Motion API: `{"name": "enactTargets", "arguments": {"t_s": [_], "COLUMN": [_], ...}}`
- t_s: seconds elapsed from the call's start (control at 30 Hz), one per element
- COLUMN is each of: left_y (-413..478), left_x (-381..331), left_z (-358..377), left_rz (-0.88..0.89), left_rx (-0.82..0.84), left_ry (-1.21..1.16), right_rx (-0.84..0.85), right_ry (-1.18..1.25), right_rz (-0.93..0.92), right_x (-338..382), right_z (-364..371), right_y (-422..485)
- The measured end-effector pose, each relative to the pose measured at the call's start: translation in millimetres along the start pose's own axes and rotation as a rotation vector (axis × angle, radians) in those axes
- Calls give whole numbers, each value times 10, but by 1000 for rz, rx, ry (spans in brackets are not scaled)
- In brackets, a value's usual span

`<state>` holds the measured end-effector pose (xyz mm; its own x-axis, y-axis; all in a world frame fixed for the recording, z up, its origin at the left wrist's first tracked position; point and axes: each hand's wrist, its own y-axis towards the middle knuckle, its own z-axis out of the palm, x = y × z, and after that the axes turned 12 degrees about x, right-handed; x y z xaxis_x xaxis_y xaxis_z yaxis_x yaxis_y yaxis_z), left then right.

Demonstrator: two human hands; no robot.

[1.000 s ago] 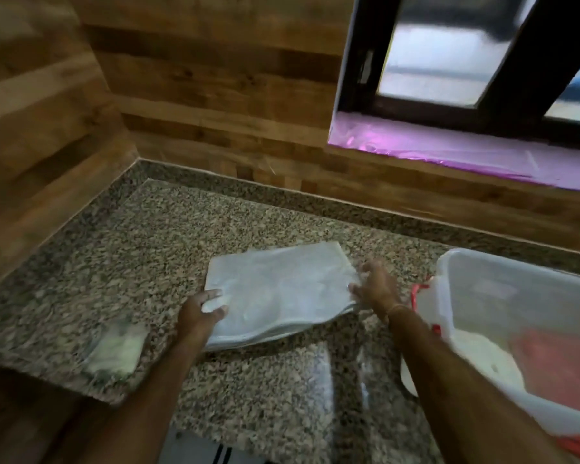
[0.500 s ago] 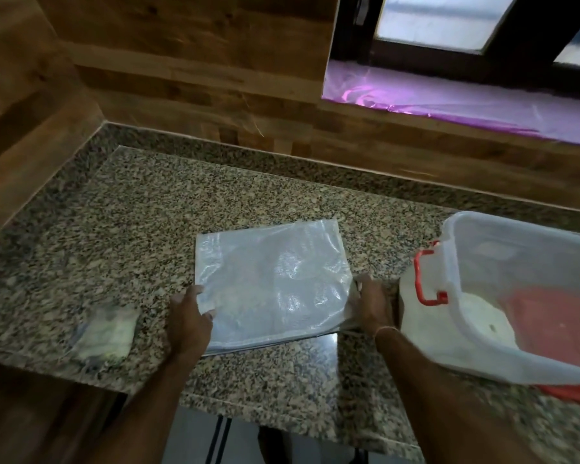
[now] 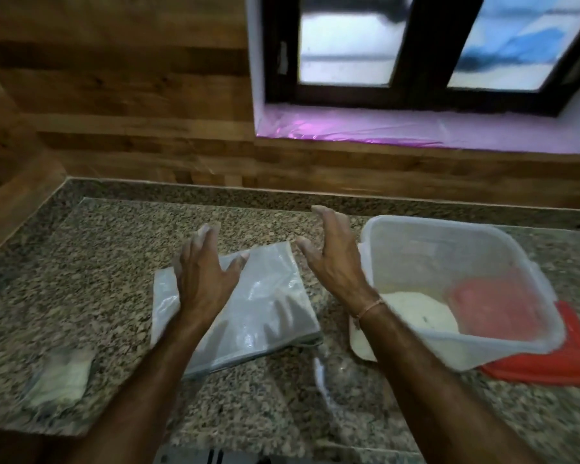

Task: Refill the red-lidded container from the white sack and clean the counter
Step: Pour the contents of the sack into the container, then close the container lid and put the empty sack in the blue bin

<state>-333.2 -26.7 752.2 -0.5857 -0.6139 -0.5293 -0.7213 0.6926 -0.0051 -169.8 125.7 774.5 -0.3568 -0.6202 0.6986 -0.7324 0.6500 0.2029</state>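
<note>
Both hands, left (image 3: 203, 279) and right (image 3: 337, 262), have lifted off the folded sack (image 3: 268, 306), now spread open and empty.

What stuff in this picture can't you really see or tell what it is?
- Red lid, head view: mostly hidden under the clear container.
- Red thing inside the container: blurred through the cloudy wall, unidentifiable.
- Small pale bundle near the counter's front edge: too blurred to name.
- White sack: partly covered by the left hand.
- Right hand: open in the air; whether it touches the container is unclear.
</note>
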Motion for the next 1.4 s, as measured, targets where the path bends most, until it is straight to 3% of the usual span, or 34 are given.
{"name": "enactTargets", "arguments": {"t_s": [0.13, 0.3, 0.47, 0.6, 0.77, 0.93, 1.17, 1.27, 1.4], "left_y": [-140, -431, -701, -905, -1046, -1043, -1005, -978, -981], "left_x": [-878, -2257, -3474, -4140, -4382, -4349, -4344, -4335, -4341], "left_z": [112, 609, 1315, 1952, 2530, 2629, 2662, 2678, 2683], "left_rz": [130, 252, 373, 442, 460, 442, 400, 395, 400], "left_rx": [-20, -31, 50, 153, 291, 280, 299, 294, 285], "left_ry": [30, 25, 0, 19, 173, 317, 341, 339, 361], "right_rx": [-138, -242, -311, -243, -26, 91, -98, -219, -256], "right_ry": [-48, -150, -175, -237, -170, -22, 79, 465, 877], "right_rz": [-78, -7, 150, 379, 695, 884, 999, 1047, 929], "right_x": [-322, -1161, -2156, -3009, -3873, -4393, -4623, -4690, -4593], "right_z": [-859, -2035, -2930, -3243, -3133, -2815, -2728, -2754, -2852], "right_y": [-184, -637, -1098, -1517, -1978, -2301, -2254, -2273, -2374]}}
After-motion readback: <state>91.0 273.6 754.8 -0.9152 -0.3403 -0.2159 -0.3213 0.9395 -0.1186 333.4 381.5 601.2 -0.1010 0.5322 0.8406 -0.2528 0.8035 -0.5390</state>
